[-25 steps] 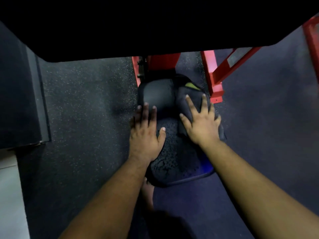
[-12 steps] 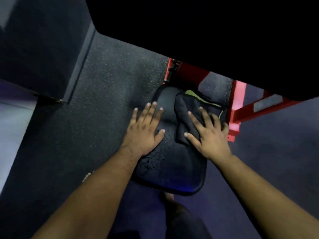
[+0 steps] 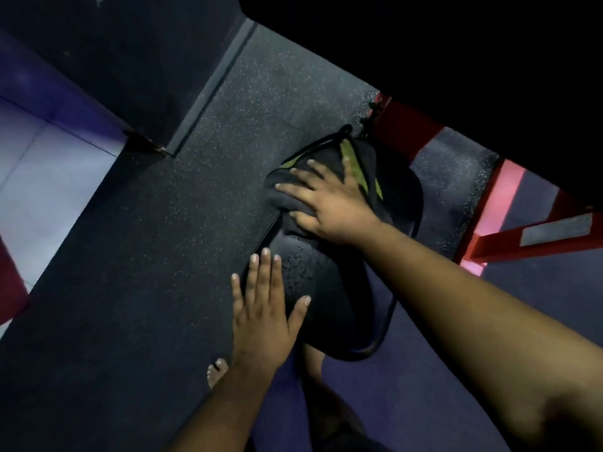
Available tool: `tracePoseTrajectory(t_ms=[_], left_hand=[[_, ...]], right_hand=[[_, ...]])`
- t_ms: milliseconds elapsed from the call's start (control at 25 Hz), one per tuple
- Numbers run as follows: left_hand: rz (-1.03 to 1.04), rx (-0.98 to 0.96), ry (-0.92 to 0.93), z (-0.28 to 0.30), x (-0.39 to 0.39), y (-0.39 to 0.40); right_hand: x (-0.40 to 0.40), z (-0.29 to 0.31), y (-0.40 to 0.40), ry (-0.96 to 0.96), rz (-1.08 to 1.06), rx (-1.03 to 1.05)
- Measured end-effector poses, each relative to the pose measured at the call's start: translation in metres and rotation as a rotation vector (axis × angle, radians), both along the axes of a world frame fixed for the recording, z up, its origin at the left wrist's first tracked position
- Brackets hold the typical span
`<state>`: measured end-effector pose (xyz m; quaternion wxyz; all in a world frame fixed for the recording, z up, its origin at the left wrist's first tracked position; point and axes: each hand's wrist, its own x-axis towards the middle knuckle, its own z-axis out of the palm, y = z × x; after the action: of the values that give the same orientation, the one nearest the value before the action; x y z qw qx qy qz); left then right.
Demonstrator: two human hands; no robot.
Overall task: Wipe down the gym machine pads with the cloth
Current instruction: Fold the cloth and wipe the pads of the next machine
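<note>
A black seat pad (image 3: 339, 298) of the gym machine lies below me, its surface speckled with wet droplets. A dark cloth with green edging (image 3: 355, 158) is spread over the pad's far end. My right hand (image 3: 329, 203) presses flat on the cloth, fingers spread and pointing left. Flat on the pad's near left edge rests my left hand (image 3: 264, 308), its fingers straight and holding nothing.
A red machine frame (image 3: 496, 216) stands to the right of the pad. A large black part of the machine (image 3: 440, 44) overhangs the top of the view. Dark speckled rubber floor (image 3: 163, 256) surrounds the pad. A bare foot (image 3: 217, 371) stands by my left wrist.
My right hand has slid the cloth across to the pad's far left side. My left hand has moved back toward the pad's near edge. The view has tilted.
</note>
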<state>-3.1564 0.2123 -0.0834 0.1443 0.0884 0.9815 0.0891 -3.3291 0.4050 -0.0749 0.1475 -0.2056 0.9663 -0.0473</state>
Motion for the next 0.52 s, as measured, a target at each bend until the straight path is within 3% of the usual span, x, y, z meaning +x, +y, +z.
tracePoseTrajectory(t_ms=[80, 160, 240, 320, 400, 520], left_hand=[[-0.023, -0.004, 0.009, -0.002, 0.011, -0.008], [-0.053, 0.008, 0.023, -0.007, 0.016, -0.019], [-0.066, 0.027, 0.032, -0.011, 0.022, -0.032], [-0.07, 0.041, 0.027, -0.013, 0.031, -0.046], [-0.081, 0.05, 0.013, -0.014, 0.04, -0.056], [-0.094, 0.064, -0.016, -0.013, 0.043, -0.063]], right_hand=[[-0.003, -0.002, 0.033, 0.024, -0.104, 0.034], [-0.016, -0.002, 0.048, -0.015, -0.393, 0.039], [-0.009, 0.002, 0.019, -0.025, -0.561, 0.04], [0.041, 0.005, -0.028, 0.003, -0.46, -0.008], [0.109, 0.012, -0.05, -0.043, -0.229, -0.058], [0.107, 0.012, -0.005, -0.003, 0.044, -0.001]])
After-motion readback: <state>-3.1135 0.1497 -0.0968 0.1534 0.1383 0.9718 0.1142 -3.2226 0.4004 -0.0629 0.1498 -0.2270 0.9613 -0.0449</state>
